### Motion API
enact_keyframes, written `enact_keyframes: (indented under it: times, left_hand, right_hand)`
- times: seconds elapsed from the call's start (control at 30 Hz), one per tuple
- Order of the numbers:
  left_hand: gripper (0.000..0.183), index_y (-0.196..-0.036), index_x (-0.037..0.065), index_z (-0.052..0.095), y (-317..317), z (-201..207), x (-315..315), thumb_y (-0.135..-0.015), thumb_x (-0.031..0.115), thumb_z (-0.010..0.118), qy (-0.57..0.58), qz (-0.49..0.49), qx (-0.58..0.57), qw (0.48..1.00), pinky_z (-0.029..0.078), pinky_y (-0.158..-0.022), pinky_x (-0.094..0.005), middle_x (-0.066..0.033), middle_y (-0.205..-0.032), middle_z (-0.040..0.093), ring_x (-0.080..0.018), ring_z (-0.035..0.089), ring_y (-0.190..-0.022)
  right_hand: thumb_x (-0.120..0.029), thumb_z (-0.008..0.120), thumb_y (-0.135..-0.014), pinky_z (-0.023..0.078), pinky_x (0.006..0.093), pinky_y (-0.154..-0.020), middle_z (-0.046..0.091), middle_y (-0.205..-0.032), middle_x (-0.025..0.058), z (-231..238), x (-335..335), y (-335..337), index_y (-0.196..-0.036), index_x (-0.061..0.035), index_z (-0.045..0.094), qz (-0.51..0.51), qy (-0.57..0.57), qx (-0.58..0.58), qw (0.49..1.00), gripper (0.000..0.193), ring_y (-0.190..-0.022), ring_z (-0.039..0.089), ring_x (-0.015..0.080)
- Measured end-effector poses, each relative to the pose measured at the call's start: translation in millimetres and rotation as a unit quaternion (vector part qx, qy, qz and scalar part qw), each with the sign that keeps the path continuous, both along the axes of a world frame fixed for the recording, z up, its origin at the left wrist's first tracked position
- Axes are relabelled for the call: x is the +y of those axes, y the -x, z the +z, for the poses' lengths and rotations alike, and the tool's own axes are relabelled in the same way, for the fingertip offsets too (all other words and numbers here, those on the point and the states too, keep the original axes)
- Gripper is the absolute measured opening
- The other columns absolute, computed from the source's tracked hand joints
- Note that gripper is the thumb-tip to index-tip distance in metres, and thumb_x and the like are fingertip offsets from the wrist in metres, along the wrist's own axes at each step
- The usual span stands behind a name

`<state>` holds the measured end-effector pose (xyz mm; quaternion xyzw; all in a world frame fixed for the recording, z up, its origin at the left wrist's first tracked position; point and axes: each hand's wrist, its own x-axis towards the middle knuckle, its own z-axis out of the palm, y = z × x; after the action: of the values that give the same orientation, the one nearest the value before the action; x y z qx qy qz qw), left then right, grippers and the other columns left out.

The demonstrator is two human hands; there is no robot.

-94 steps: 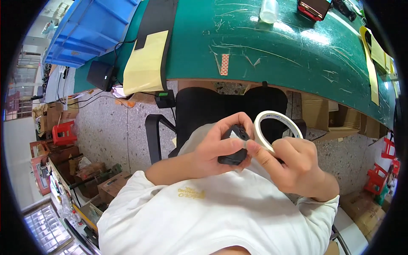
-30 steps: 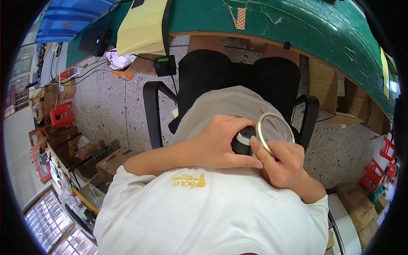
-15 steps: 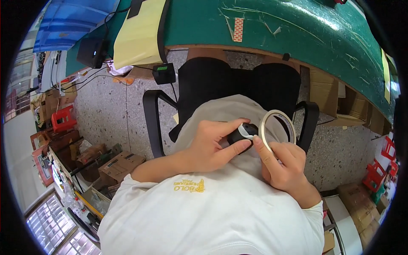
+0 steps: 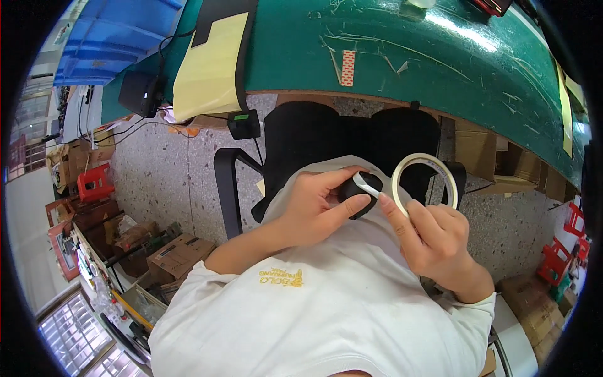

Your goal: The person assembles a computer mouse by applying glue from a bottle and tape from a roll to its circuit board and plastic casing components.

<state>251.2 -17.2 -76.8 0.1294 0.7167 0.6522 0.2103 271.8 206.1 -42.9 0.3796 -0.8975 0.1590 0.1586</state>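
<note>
My left hand [image 4: 317, 207] is closed around a small rounded black object [image 4: 367, 204], thumb and index finger gripping its sides; its exact kind is not clear. A pale, whitish tape strip [image 4: 365, 184] runs over the top of that object toward my right fingertips. A roll of tape [image 4: 399, 179], a thin cream-coloured ring, stands up in my right hand [image 4: 433, 239], which grips its lower edge. The right index finger and thumb reach close to the black object at the strip's end. Both hands are over my lap, in front of my white shirt.
Ahead lies a green-topped table [image 4: 282, 63] with a yellow sheet [image 4: 210, 75], a red-and-white patterned strip [image 4: 348, 68] and a black box [image 4: 139, 93]. A black adapter [image 4: 243, 124] hangs at its edge. Chair armrests [image 4: 229, 188] flank me; cardboard boxes [image 4: 182, 256] stand at left.
My right hand with the tape roll has moved right, away from the black object, and a longer pale strip shows between them. The left hand stays nearly in place. The view has tilted slightly upward.
</note>
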Motion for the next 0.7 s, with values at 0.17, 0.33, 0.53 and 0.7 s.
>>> enact_keyframes:
  times: [0.17, 0.33, 0.53, 0.7]
  left_hand:
    - [0.038, -0.125, -0.007, 0.056, 0, -7, 5, -0.09, 0.003, 0.064, -0.024, 0.003, 0.003, 1.0, 0.043, -0.058, -0.0156, -0.007, -0.101, 0.067, -0.0009, 0.055, -0.073]
    - [0.032, -0.121, -0.005, 0.058, -2, -3, 13, -0.093, 0.007, 0.064, -0.145, 0.066, -0.098, 0.982, 0.051, -0.076, -0.0201, -0.0058, -0.103, 0.065, -0.0061, 0.059, -0.089]
    - [0.032, -0.127, -0.003, 0.055, 1, 2, 15, -0.096, 0.007, 0.059, -0.25, 0.053, -0.181, 0.95, 0.05, -0.081, -0.021, -0.0053, -0.105, 0.065, -0.0065, 0.06, -0.093]
    - [0.031, -0.127, -0.003, 0.055, 2, -1, 24, -0.098, 0.01, 0.056, -0.319, 0.065, -0.227, 0.918, 0.048, -0.077, -0.0199, -0.0037, -0.105, 0.065, -0.0046, 0.058, -0.092]
  right_hand:
    - [-0.002, 0.07, -0.066, 0.029, 0.0224, -0.04, 0.049, -0.067, 0.0015, 18, 4, 5, -0.109, 0.0014, 0.071, 0.02, -0.067, -0.004, 0.998, 0.044, -0.047, 0.039, 0.0072]
    - [-0.003, 0.067, -0.065, 0.023, 0.0226, -0.039, 0.036, -0.059, -0.0019, 21, 5, 13, -0.106, -0.0003, 0.073, 0.034, -0.087, 0.049, 0.994, 0.042, -0.046, 0.034, 0.0072]
    - [-0.003, 0.067, -0.064, 0.024, 0.0221, -0.039, 0.037, -0.058, -0.0012, 28, 8, 17, -0.105, 0.0008, 0.073, 0.038, -0.092, 0.07, 0.993, 0.042, -0.046, 0.034, 0.0081]
    - [-0.002, 0.067, -0.065, 0.024, 0.0226, -0.039, 0.036, -0.058, -0.001, 28, 7, 18, -0.103, 0.0019, 0.073, 0.036, -0.093, 0.077, 0.992, 0.039, -0.047, 0.034, 0.0085]
